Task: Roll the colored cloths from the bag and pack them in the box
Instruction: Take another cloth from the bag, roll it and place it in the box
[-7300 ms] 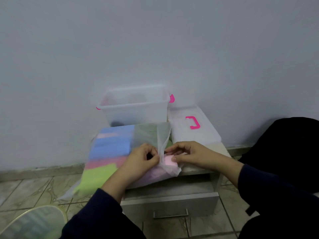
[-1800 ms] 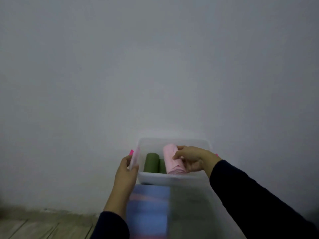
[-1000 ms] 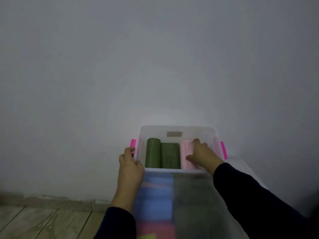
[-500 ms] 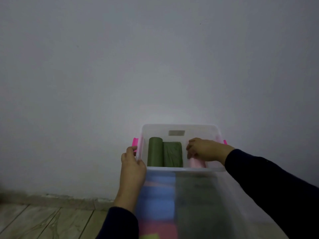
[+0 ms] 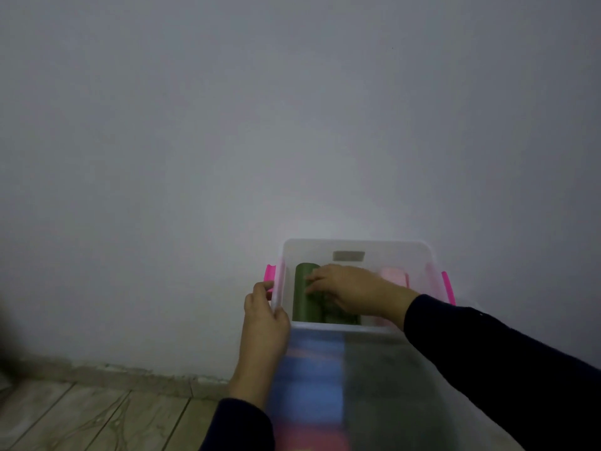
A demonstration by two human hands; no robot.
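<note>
Grip-wise, the left hand clutches the box wall while the right hand lies flat on two green rolls beside a pink roll, but the bag looks far from empty.

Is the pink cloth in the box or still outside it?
In: the pink roll lies inside the clear box.

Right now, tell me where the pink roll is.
In the head view, the pink roll lies inside the clear box, at its right end, just right of the right hand that rests on the green rolls.
</note>
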